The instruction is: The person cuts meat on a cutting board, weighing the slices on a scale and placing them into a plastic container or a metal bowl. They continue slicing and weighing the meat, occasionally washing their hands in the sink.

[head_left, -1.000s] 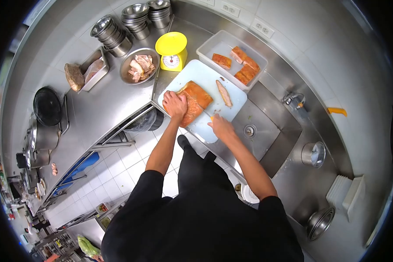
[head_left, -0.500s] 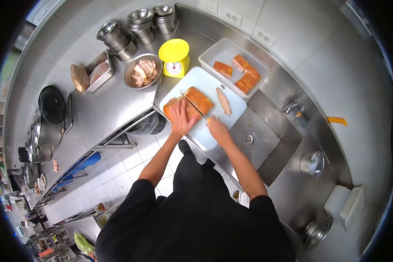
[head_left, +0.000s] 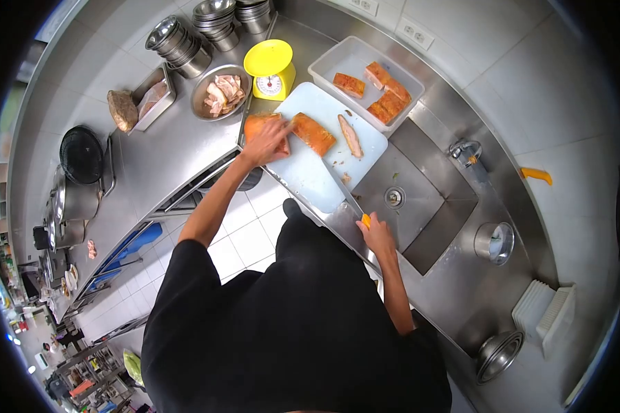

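Head view: the pale cutting board (head_left: 303, 182) bears two browned meat blocks, set apart, so the step looks like portioning. The left hand (head_left: 265, 143) covers much of the left block (head_left: 255, 125), its fingertips near the right block (head_left: 313, 135); whether it grips is unclear. The right hand (head_left: 380, 237) clasps the knife (head_left: 366, 220), whose thin blade is hard to trace. Any further cut calls for fingers clear of the edge.
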{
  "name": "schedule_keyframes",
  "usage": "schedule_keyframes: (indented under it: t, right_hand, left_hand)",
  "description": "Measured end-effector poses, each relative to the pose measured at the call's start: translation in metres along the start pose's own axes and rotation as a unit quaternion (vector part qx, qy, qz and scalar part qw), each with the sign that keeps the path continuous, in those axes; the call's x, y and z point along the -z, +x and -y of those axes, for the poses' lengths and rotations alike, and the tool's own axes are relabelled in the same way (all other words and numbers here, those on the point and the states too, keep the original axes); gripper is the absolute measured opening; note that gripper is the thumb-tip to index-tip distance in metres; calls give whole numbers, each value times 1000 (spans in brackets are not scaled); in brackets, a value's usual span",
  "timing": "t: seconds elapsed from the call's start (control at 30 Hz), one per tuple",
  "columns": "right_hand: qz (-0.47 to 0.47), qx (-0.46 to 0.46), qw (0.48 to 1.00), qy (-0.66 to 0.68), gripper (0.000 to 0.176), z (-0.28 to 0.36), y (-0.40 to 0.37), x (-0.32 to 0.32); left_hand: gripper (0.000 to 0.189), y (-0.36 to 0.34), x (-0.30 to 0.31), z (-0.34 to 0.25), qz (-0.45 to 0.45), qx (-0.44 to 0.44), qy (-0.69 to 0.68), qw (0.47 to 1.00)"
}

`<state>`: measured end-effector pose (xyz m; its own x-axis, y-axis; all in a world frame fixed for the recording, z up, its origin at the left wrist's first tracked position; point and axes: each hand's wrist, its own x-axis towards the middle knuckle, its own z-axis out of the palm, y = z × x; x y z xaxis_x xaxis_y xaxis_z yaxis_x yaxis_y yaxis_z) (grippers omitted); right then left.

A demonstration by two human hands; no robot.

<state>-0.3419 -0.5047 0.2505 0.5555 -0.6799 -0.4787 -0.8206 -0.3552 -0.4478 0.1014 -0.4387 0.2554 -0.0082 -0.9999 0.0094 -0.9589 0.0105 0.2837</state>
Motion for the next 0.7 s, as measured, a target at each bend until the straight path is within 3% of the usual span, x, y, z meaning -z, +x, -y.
schedule_keyframes:
  t: [0.1,0.2,0.3,0.4,0.57,0.7]
  right_hand:
    - [-53,-9,998,24,48,-10,-4,-3]
    - [-66,-38,996,48,46,-7,-2,12]
    - [-73,-5,996,50,45,-10,2,26]
    - [-59,-8,998,15,47,-8,13,37]
    - [-42,-17,999,6,45,2,19,32]
    - [-38,-12,999,-2,43,6,15,27]
  left_hand:
    - [93,62,-5,-16,46,-153,129,979]
    - [85,115,-34,-10,184,-115,63,974]
    - [73,132,-38,-27,187,3,11,982]
    - [72,131,-55,-40,145,86,-74,983]
    - [74,83,-83,-105,93,177,-7,980]
    - [90,33,-92,-124,-42,164,-134,977]
